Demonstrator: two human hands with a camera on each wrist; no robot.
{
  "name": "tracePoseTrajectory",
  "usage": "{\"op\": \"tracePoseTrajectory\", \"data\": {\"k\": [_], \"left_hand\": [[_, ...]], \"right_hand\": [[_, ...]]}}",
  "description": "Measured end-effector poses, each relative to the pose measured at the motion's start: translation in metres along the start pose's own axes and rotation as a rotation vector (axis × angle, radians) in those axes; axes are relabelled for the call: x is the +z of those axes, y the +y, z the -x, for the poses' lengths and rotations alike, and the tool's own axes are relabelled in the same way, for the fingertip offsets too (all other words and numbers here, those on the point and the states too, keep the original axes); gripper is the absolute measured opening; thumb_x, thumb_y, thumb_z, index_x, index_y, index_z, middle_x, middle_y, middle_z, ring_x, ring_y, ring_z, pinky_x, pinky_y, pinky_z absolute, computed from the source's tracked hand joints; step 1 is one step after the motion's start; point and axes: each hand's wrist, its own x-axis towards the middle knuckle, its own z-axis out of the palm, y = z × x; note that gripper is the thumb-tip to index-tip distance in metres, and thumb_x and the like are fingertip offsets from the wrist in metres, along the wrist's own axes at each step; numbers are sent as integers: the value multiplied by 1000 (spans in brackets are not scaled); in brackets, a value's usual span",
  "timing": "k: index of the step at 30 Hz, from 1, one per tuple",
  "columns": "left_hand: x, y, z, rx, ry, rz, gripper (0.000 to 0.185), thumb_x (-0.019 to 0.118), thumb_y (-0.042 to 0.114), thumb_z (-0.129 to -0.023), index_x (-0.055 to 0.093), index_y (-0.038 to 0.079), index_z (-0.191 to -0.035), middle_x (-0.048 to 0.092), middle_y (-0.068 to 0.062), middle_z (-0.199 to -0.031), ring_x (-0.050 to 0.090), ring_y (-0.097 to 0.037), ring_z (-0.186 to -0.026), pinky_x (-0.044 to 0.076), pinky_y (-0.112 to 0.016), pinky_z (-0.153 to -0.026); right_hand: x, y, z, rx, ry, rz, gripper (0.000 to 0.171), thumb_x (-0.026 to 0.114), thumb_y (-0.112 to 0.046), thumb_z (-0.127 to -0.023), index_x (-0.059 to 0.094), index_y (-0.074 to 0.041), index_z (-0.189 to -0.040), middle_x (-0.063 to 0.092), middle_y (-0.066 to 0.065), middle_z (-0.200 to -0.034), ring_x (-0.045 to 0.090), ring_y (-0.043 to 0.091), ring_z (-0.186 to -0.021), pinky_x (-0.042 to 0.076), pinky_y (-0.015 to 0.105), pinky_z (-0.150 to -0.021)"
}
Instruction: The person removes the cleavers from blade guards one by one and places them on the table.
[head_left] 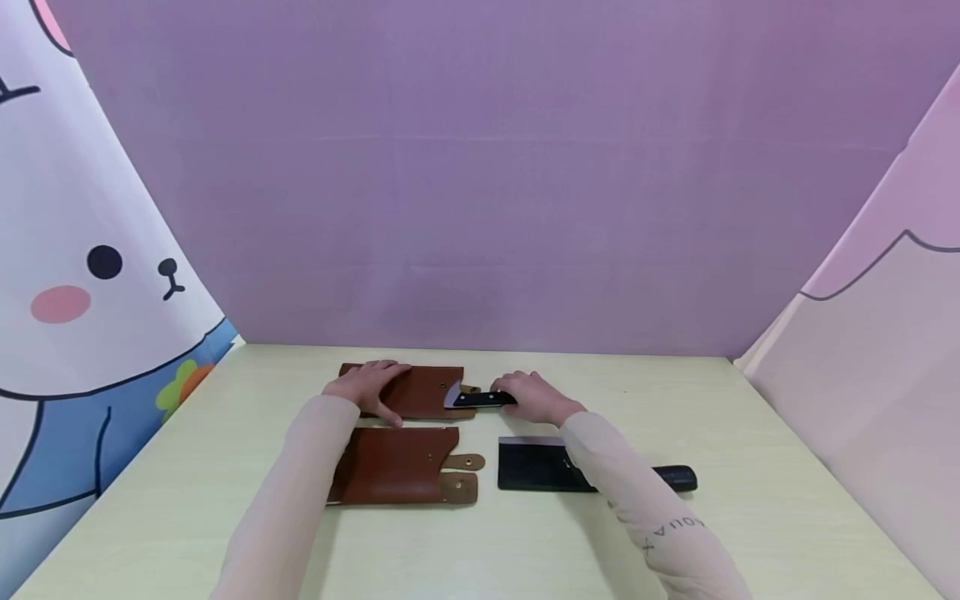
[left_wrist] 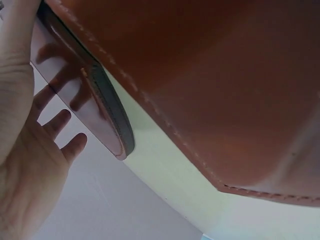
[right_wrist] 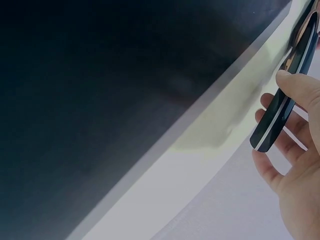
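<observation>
Sleeved forearms reach forward from the bottom of the head view over a pale table (head_left: pixel 750 467). Nearest lie one brown leather sheath (head_left: pixel 397 467) with its snap straps pointing right, and beside it a black cleaver (head_left: pixel 540 467), its handle running out to the right under the right forearm. Farther back lies a second sheath (head_left: pixel 420 390), so there are two sheaths and two knives in all. The left hand (head_left: pixel 367 385) rests flat on that far sheath, fingers spread and relaxed, pressing it to the table rather than grasping it; the left wrist view shows the same straight fingers (left_wrist: pixel 65 125) beside the stitched leather edge. The right hand (head_left: pixel 536 396) is curled round the black handle of the second knife (head_left: pixel 480 398), whose blade is mostly inside the far sheath, with only a grey wedge of steel showing at the mouth. The right wrist view shows thumb and fingers wrapped on that handle. The knife looks stiff, fairly heavy toward the blade and sharp along its edge, so the handle is the safe place to hold it. The sheath looks firm yet pliable leather, light enough to slide on the smooth table unless held down flat.
</observation>
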Motion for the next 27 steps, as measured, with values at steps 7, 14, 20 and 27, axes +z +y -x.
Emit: {"op": "tracePoseTrajectory", "data": {"k": [7,14,20,27], "left_hand": [[-2,3,-1,12,5,-8,102,77,53,-63,27,17,-144,32,-16,-143,30,-39,-131,32,-58,-98],[-2,3,-3,18,9,8,101,79,50,-61,29,20,-143,36,-16,-139,38,-37,-125,38,-57,-92],[-1,4,-7,23,24,12,101,81,50,-58,32,22,-142,41,-15,-130,47,-33,-113,43,-52,-87],[2,2,-12,22,49,16,102,81,53,-55,34,24,-141,43,-14,-124,50,-29,-104,46,-48,-82]], "right_hand": [[0,-1,0,8,4,9,34,63,-15,-86,58,-10,-119,60,7,-118,53,25,-111,37,50,-95],[1,0,0,-8,26,22,32,64,-17,-86,59,-10,-117,61,6,-115,54,24,-108,38,47,-92],[2,1,0,-29,47,29,29,65,-18,-85,61,-10,-113,63,6,-111,55,24,-104,39,45,-87],[4,3,1,-45,65,36,28,64,-17,-84,60,-10,-111,62,6,-111,56,24,-102,40,44,-86]]}}
